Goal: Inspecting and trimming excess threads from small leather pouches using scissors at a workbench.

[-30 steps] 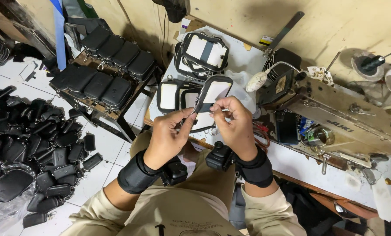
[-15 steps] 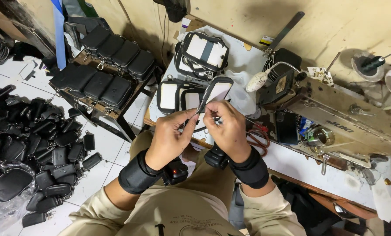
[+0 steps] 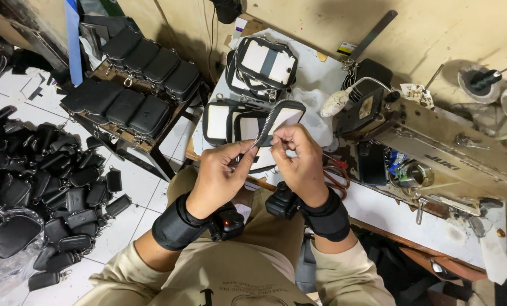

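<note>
Head view shows both hands raised close together over the near edge of a work table, fingers pinched on a small half-made pouch (image 3: 279,122). The left hand (image 3: 216,178) has its thumb and forefinger clamped on the end of a metal zipper strip (image 3: 260,135) that runs up diagonally to the pouch. The right hand (image 3: 299,158) has its fingertips closed on the pouch's lower edge, just beside the left fingers. The pouch is oval, with a pale lining face and a dark bound rim, held tilted in the air above the table. Each wrist wears a wide black fabric band with a small boxy black device strapped on the underside.

Just beyond the hands, flat on the white table top (image 3: 378,209), lie more unfinished pouches (image 3: 231,122), rectangular with rounded corners, white panels edged in black. Further back another opened case (image 3: 262,62) shows the same white and black. To the right stands a beige industrial sewing machine (image 3: 435,153), metal and worn. To the left, a low wooden rack (image 3: 131,141) holds rows of finished black pouches (image 3: 123,105), smooth and cushion-shaped. On the white tiled floor at far left lies a loose heap of black cases (image 3: 43,187).
</note>
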